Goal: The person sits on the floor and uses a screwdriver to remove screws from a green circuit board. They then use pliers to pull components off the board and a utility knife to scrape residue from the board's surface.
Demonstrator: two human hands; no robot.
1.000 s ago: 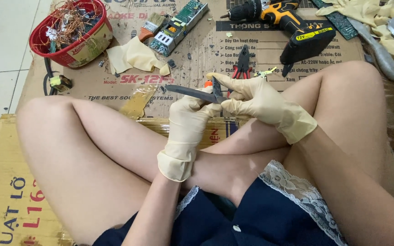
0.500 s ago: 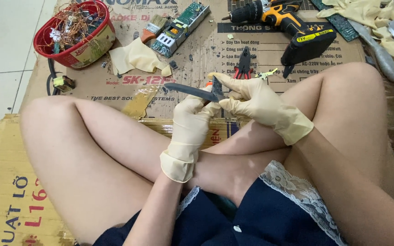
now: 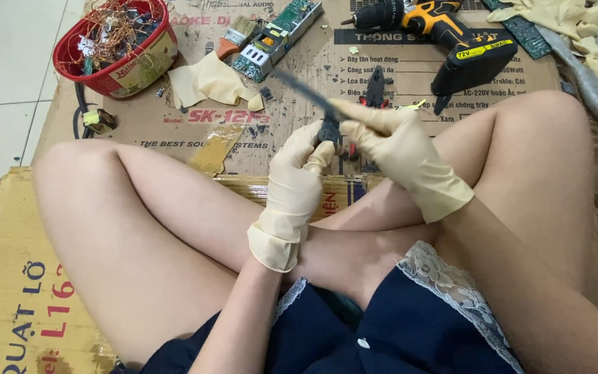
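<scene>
We are holding a small dark part [image 3: 329, 129] between both gloved hands, above our crossed legs. The left hand [image 3: 297, 166] is pinching its lower end, and the right hand [image 3: 390, 142] is closed around the handle of a thin dark tool [image 3: 306, 93]. A second ago that tool was lying nearly level, pointing left; now its tip is swinging up and away, blurred with motion, so we judge that we are levering or twisting at the part rather than merely holding it. The hands themselves are sitting a little higher than before.

Around us, on the flattened cardboard [image 3: 174, 128] covering the floor, a red basket [image 3: 115, 48] of tangled copper wire is standing at upper left, with a loose cream glove [image 3: 209, 79], a small brush [image 3: 233, 34] and a green circuit board [image 3: 278, 34] near it. A yellow and black cordless drill [image 3: 451, 38] is lying at upper right, and red-handled pliers [image 3: 376, 86] are lying just beyond our hands. Small dark scraps are scattered over the cardboard. Nothing is standing between the hands and the part; our knees are hemming in the work on both sides.
</scene>
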